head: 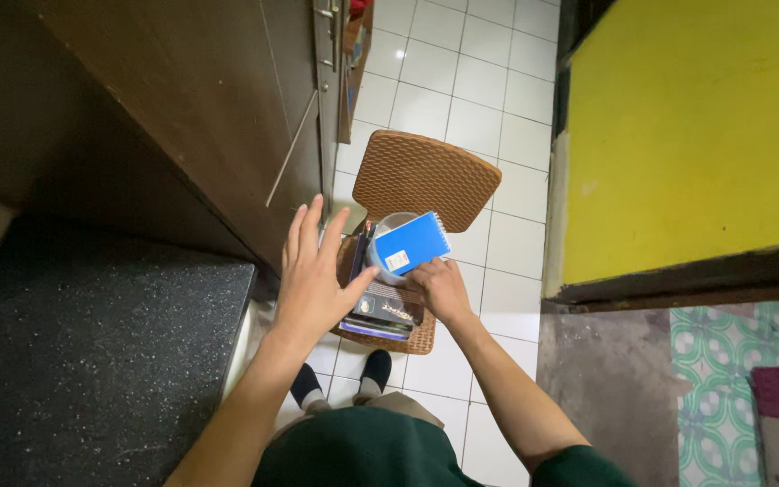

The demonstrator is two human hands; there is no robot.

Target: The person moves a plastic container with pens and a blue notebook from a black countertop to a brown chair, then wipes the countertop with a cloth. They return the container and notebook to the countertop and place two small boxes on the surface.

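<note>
Right hand (442,289) on blue notebook (412,242), left hand (311,275) spread above wicker chair (426,176).

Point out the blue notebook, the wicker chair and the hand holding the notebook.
blue notebook (413,243), head view, middle of its cover.
wicker chair (426,171), head view, middle of the backrest.
right hand (444,289), head view, back of the hand.

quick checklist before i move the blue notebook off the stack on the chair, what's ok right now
1. Right hand grips the blue notebook by its lower edge: ok.
2. Notebook lifted off the stack of books: cannot tell, its far end overlaps a round grey object.
3. Left hand free, fingers spread above the stack: ok.
4. Stack square on the wicker chair seat: not ok, it lies close to the front edge.
5. Floor beside the chair bare: ok.
</note>
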